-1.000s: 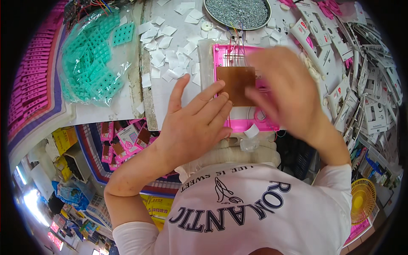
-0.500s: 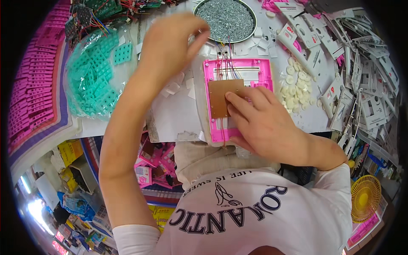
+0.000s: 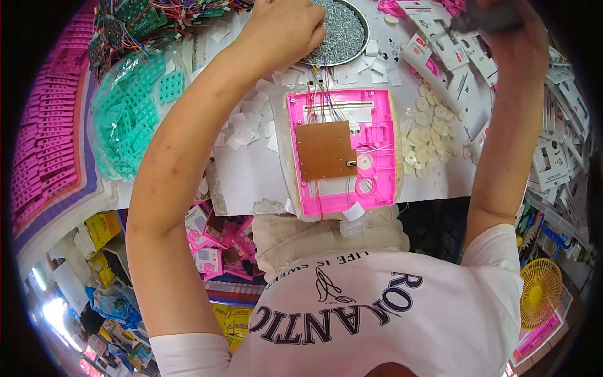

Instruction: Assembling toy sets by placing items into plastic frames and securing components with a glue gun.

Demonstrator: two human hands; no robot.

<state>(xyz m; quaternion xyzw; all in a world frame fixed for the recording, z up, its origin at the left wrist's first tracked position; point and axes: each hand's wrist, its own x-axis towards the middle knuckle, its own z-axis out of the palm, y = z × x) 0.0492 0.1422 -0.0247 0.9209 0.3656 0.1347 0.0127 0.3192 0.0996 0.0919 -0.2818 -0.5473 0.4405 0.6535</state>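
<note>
My left hand (image 3: 284,32) is at the round tray (image 3: 367,39) of small silver screws (image 3: 342,31), its fingers curled together over the tray's left side. Whatever they pinch, if anything, is too small to make out. At the far right my right hand (image 3: 524,39) is closed round a dark electric screwdriver (image 3: 493,17), both smeared by motion. Between my arms lies an open pink plastic housing (image 3: 384,188). A brown circuit board (image 3: 323,151) rests inside it, with thin coloured wires running out at the top and bottom. Neither hand touches the housing.
Turquoise keypads (image 3: 129,119) fill a clear bag at left, beside stacked pink parts (image 3: 50,119). Green circuit boards (image 3: 141,22) with wires lie behind. White discs (image 3: 427,135), paper squares (image 3: 248,122) and piled white panels (image 3: 553,157) surround the housing.
My right hand has left the circuit board and gone up right to the screwdriver. My left hand has moved farther up to the screws. The housing now sits slightly left, with the board uncovered.
</note>
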